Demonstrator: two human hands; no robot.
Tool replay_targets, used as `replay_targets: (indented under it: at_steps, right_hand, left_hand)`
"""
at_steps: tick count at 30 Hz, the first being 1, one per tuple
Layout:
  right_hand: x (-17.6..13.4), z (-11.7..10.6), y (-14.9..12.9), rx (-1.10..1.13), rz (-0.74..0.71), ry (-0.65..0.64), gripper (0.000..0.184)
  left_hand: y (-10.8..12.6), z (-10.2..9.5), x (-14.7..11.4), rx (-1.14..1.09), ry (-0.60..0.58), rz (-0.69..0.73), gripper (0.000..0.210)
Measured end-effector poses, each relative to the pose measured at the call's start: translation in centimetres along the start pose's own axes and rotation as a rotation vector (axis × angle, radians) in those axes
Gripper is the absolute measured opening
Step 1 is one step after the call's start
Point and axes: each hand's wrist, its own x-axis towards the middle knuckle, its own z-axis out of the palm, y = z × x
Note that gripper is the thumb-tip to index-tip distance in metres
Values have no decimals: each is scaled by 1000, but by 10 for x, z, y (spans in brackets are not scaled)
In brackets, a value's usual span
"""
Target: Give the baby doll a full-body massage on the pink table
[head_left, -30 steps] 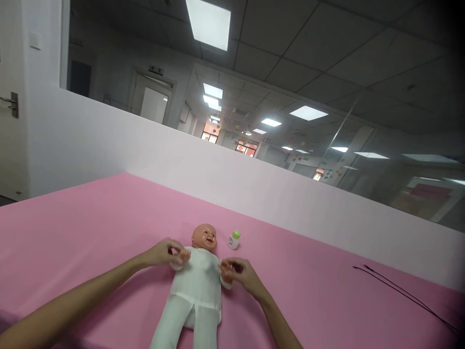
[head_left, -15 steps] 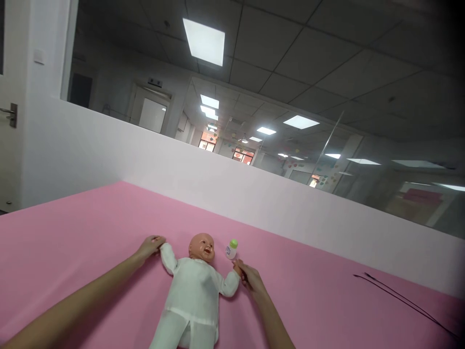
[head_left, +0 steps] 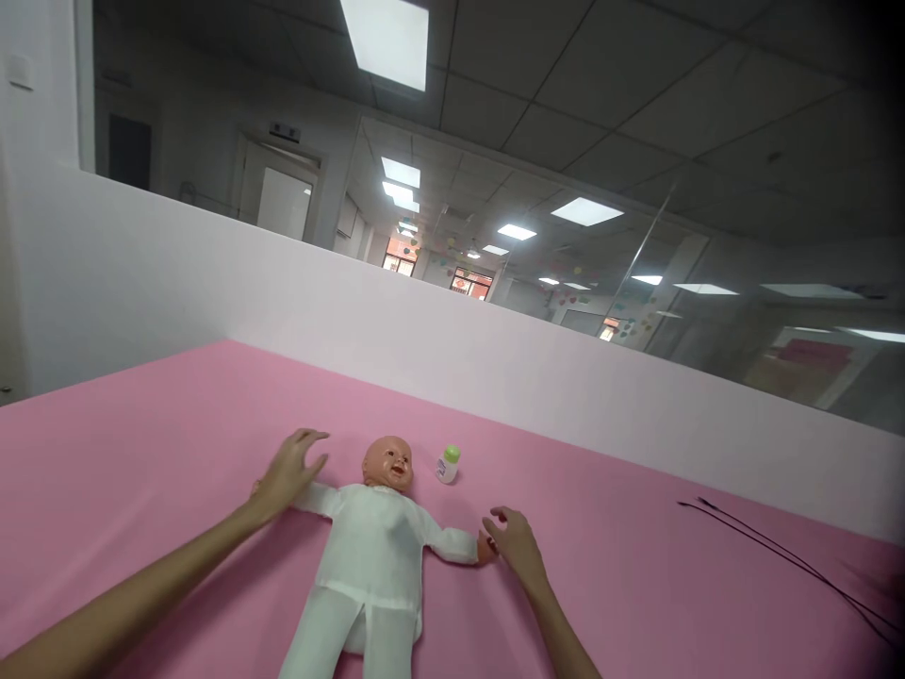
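A baby doll [head_left: 376,552] in a white top and white trousers lies face up on the pink surface [head_left: 608,604], both its arms stretched out sideways. Over the doll's arm on the left, my left hand [head_left: 288,469] is open, fingers apart, partly covering that arm's end. My right hand [head_left: 518,539] is open with curled fingers beside the doll's other hand [head_left: 485,548]; whether they touch I cannot tell. A small clear bottle with a green cap [head_left: 448,465] stands to the right of the doll's head.
Two thin black cords [head_left: 784,556] lie on the pink surface at the right. Behind it rises a low white wall [head_left: 424,325] with a glass window [head_left: 537,170] above, through which ceiling lights show.
Both my hands have let go of the doll's hands and opened. The doll's arms, bent before, now lie straighter out to the sides. The camera view has shifted slightly.
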Motion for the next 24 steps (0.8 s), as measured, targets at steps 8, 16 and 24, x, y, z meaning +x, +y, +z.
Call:
replay_targets:
  at_steps: [8, 16, 24]
  right_hand:
    - [36, 26, -73, -287, -275, 65, 50]
    - [63, 66, -54, -427, -377, 43, 71]
    - [72, 50, -32, -198, -585, -11, 59]
  left_hand:
    - [182, 100, -10, -1090, -520, -33, 54]
    - [185, 203, 34, -1215, -680, -586, 79]
    - [182, 223, 36, -1223, -690, -590, 87]
